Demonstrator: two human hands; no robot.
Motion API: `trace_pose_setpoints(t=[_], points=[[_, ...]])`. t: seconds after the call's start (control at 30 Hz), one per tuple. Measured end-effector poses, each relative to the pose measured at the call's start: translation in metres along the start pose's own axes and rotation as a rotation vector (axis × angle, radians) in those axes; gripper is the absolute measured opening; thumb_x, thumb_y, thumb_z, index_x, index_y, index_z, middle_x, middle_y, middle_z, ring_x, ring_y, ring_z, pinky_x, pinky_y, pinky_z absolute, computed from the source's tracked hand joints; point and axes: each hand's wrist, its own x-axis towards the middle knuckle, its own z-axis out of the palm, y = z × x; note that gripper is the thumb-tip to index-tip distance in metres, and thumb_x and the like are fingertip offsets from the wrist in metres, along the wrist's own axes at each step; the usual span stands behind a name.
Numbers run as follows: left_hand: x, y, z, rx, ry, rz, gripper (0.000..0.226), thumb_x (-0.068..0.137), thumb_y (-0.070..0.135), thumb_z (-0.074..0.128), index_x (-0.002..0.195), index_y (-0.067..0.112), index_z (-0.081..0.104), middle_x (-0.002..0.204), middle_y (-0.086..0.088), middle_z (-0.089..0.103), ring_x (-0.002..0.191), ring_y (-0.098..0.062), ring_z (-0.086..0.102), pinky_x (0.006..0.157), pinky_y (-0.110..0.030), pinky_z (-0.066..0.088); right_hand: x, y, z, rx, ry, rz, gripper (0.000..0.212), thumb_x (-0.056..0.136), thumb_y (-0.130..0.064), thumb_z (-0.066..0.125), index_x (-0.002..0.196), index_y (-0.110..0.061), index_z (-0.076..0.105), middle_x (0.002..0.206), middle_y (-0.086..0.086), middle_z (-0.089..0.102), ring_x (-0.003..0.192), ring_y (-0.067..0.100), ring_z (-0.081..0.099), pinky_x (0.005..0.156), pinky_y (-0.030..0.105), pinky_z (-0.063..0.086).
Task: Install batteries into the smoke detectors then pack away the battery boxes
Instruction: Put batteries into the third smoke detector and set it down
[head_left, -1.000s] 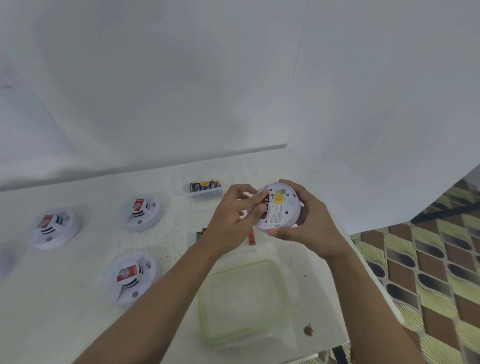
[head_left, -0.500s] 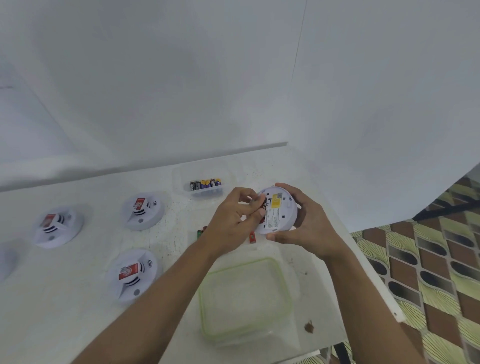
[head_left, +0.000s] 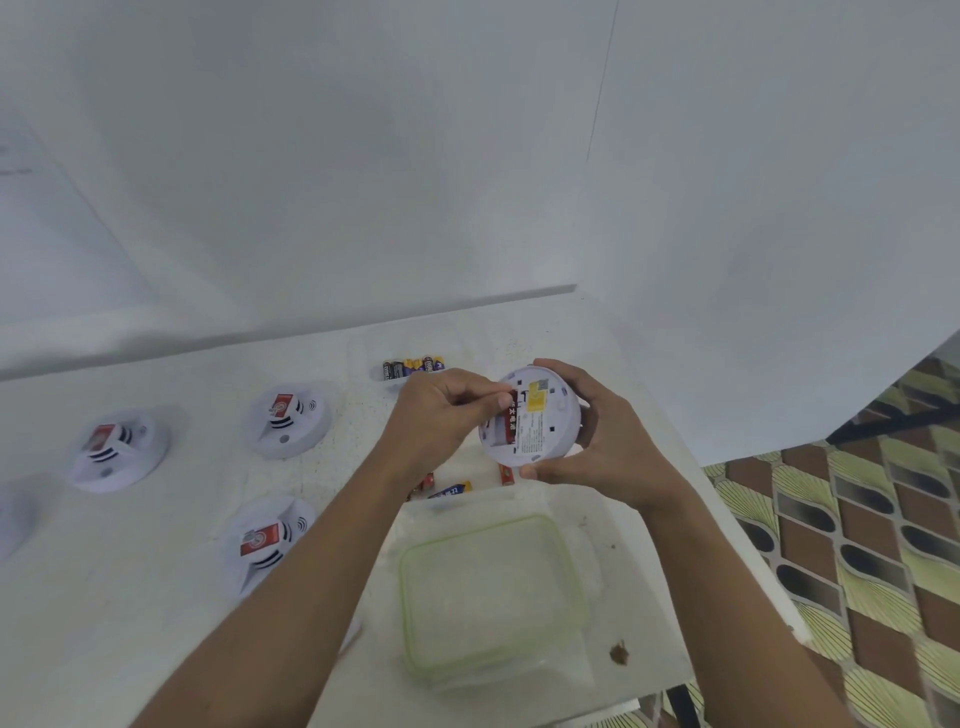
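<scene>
**Red battery going into the upturned detector**

We have the smoke detector (head_left: 535, 415) lifted off the bench (head_left: 156, 597), underside towards us, near the middle of the view. The right hand (head_left: 608, 447) cradles it from 3 o'clock, its grip wrapped round the rim with the thumb under the edge at 6 o'clock. The left hand (head_left: 441, 421) comes in from 9 o'clock, its grip curled and pinching the red battery (head_left: 511, 418) that lies in the open bay.

We judge the detector to be a light, stiff plastic shell, smooth enough to slip, so the rim is the place to hold it. We would keep pressure off the thin bay walls and contacts. The battery looks small, hard and ready to roll, so it is best held near its ends and pushed in against the spring.

White characters run along the red battery, but we cannot make them out. A yellow label (head_left: 536, 402) sits just beside it at 3 o'clock, above a block of print too fine to read.

The battery box (head_left: 415, 366), at 10 o'clock from the detector, holds cells in dark and yellow wrappers with illegible lettering. Loose batteries (head_left: 451, 488) lie at 7 o'clock, and a clear container (head_left: 402, 582) with a green rim lies at 6 o'clock. More detectors (head_left: 291, 421) out at 9 o'clock carry red stickers, which are also unreadable.
</scene>
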Motion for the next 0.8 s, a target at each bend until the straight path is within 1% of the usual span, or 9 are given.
trace_pose_setpoints(t=[0.13, 0.23, 0.4, 0.5, 0.57, 0.63, 0.7, 0.77, 0.8], points=[[-0.003, 0.001, 0.002, 0.065, -0.010, 0.048, 0.013, 0.087, 0.014, 0.075, 0.092, 0.024, 0.079, 0.092, 0.001, 0.073, 0.086, -0.009, 0.069, 0.079, -0.020, 0.054, -0.002, 0.001, 0.000, 0.017, 0.015, 0.004, 0.095, 0.059, -0.001, 0.096, 0.141, -0.021, 0.052, 0.133, 0.000, 0.063, 0.121, 0.027, 0.063, 0.093, 0.054, 0.058], [-0.006, 0.000, 0.006, 0.080, -0.020, 0.048, 0.015, 0.088, 0.015, 0.074, 0.093, 0.028, 0.078, 0.094, 0.004, 0.071, 0.085, -0.007, 0.068, 0.075, -0.017, 0.053, -0.003, 0.000, -0.001, 0.022, 0.023, 0.011, 0.094, 0.058, -0.008, 0.096, 0.140, -0.022, 0.053, 0.133, 0.001, 0.064, 0.121, 0.028, 0.063, 0.093, 0.055, 0.058], [-0.004, -0.001, 0.008, 0.145, -0.054, 0.049, 0.012, 0.087, 0.018, 0.074, 0.096, 0.023, 0.079, 0.094, 0.010, 0.072, 0.085, -0.011, 0.068, 0.077, -0.023, 0.056, -0.006, 0.000, -0.001, 0.039, 0.049, 0.020, 0.095, 0.057, -0.018, 0.097, 0.141, -0.025, 0.053, 0.133, 0.000, 0.064, 0.120, 0.028, 0.063, 0.093, 0.054, 0.058], [0.001, 0.000, 0.008, 0.193, -0.074, 0.058, 0.013, 0.088, 0.021, 0.074, 0.099, 0.025, 0.079, 0.096, 0.012, 0.071, 0.087, -0.008, 0.068, 0.078, -0.022, 0.056, -0.005, 0.001, -0.002, 0.053, 0.057, 0.025, 0.094, 0.058, -0.017, 0.096, 0.141, -0.025, 0.052, 0.135, 0.000, 0.062, 0.123, 0.028, 0.061, 0.094, 0.056, 0.057], [0.003, 0.000, 0.010, 0.201, -0.070, 0.066, 0.015, 0.088, 0.020, 0.074, 0.101, 0.024, 0.078, 0.097, 0.013, 0.070, 0.090, -0.003, 0.067, 0.078, -0.019, 0.055, -0.004, 0.004, -0.002, 0.067, 0.062, 0.029, 0.094, 0.060, -0.009, 0.095, 0.141, -0.025, 0.052, 0.136, 0.000, 0.062, 0.124, 0.027, 0.061, 0.096, 0.056, 0.056], [0.006, -0.001, 0.011, 0.206, -0.063, 0.063, 0.017, 0.088, 0.020, 0.073, 0.105, 0.024, 0.078, 0.101, 0.012, 0.069, 0.094, -0.001, 0.066, 0.078, -0.018, 0.055, -0.003, 0.006, -0.001, 0.084, 0.062, 0.037, 0.095, 0.061, 0.002, 0.093, 0.142, -0.025, 0.051, 0.134, -0.002, 0.063, 0.123, 0.025, 0.062, 0.097, 0.052, 0.057], [0.008, -0.002, 0.011, 0.210, -0.063, 0.065, 0.019, 0.088, 0.021, 0.074, 0.106, 0.027, 0.077, 0.105, 0.011, 0.069, 0.097, -0.001, 0.065, 0.078, -0.019, 0.056, -0.003, 0.009, 0.000, 0.095, 0.073, 0.042, 0.095, 0.063, 0.008, 0.091, 0.143, -0.023, 0.049, 0.133, -0.004, 0.064, 0.122, 0.021, 0.063, 0.096, 0.043, 0.058], [0.007, -0.005, 0.009, 0.207, -0.022, 0.061, 0.017, 0.089, 0.023, 0.073, 0.105, 0.029, 0.076, 0.107, 0.012, 0.067, 0.097, 0.002, 0.065, 0.077, -0.015, 0.054, -0.004, 0.010, -0.001, 0.115, 0.115, 0.044, 0.095, 0.064, 0.009, 0.090, 0.144, -0.020, 0.047, 0.132, -0.007, 0.064, 0.120, 0.016, 0.063, 0.092, 0.034, 0.058], [0.006, -0.005, 0.007, 0.224, 0.014, 0.056, 0.015, 0.090, 0.025, 0.072, 0.103, 0.029, 0.076, 0.106, 0.013, 0.067, 0.094, 0.003, 0.064, 0.076, -0.011, 0.051, -0.005, 0.010, -0.002, 0.128, 0.140, 0.045, 0.095, 0.064, 0.008, 0.090, 0.144, -0.020, 0.047, 0.132, -0.008, 0.064, 0.121, 0.014, 0.063, 0.091, 0.033, 0.058]])
